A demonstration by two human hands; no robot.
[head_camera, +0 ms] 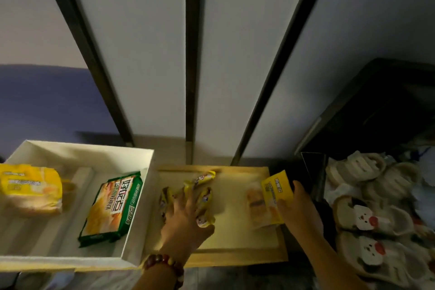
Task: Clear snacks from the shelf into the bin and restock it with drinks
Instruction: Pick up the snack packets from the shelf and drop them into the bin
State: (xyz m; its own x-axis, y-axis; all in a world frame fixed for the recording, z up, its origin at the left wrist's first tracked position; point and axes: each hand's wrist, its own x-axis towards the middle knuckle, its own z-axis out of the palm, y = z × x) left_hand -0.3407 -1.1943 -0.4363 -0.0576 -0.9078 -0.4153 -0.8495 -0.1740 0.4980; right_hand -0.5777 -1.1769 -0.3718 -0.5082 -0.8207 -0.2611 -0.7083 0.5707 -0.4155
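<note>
Head view, dim light. Wooden shelf (235, 246) runs across the lower centre, a white bin (138, 195) touching its left edge.

Left hand (186, 216): fingers spread and pressed over a cluster of small yellow snack packets (201, 180) on the left part of the shelf; several packets lie under and between the fingers. Grasp looks partial, not fully closed. Beaded bracelet (164, 263) on that wrist.

Right hand (297, 207): clenched on the right edge of a yellow bread bag (270, 198), which rests on the right part of the shelf, somewhat blurred.

In the bin: a green snack pack (113, 207) lying tilted near the right wall, and a yellow bread pack (30, 190) at the left.

Right of the shelf, a pile of slippers (367, 214) beside a dark cabinet (388, 110)
</note>
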